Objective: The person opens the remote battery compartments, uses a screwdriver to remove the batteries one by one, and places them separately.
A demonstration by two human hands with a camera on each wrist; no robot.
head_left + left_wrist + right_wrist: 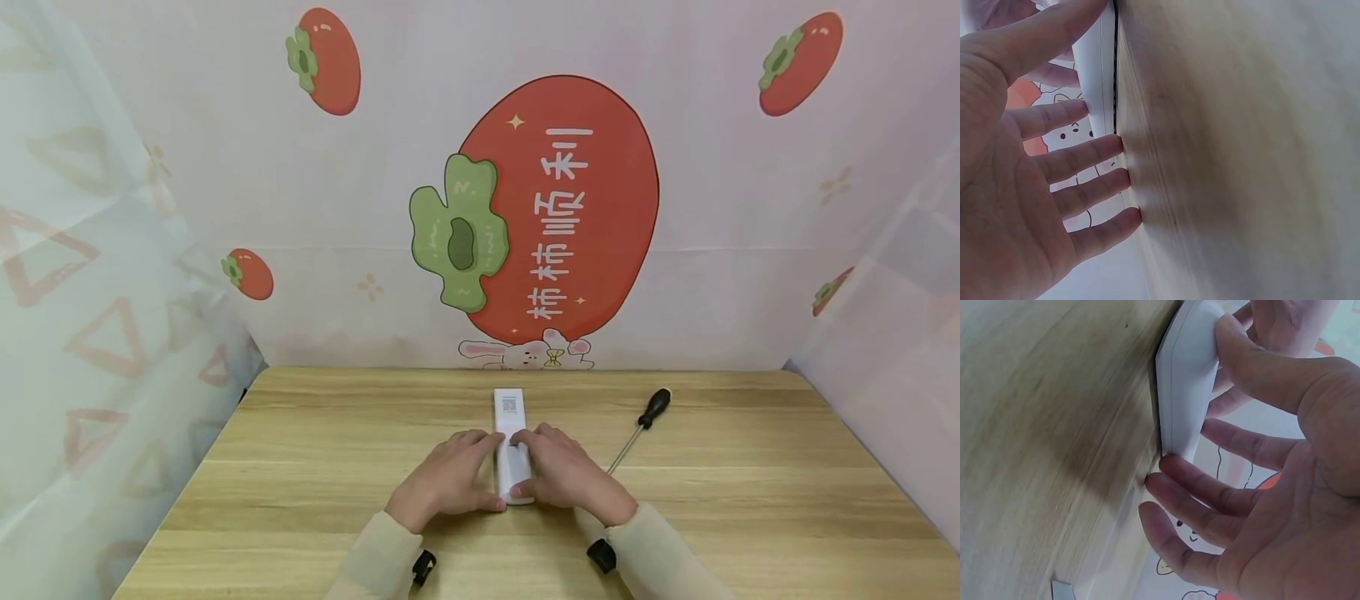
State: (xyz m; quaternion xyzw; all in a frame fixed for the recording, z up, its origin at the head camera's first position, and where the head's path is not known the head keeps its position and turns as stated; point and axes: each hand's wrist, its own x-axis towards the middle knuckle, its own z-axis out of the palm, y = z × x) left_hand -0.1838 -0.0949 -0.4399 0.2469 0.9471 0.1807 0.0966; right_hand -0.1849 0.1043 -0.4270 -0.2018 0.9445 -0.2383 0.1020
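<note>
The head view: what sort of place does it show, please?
Probably an improvised indoor work booth, though I cannot be sure: a light wood-grain tabletop stands before a pale pink persimmon-print fabric-like backdrop, and a black-handled metal screwdriver lies on it.

Soft, even light fills the head view, though the small grey square printed code (pixel 510 406) on the slim white plastic bar (pixel 513 467) is too blurred to read; both wrist views are dimmer and hazier, with soft-edged shadows across the pale brown wood-grain tabletop (pixel 337 433)
</note>
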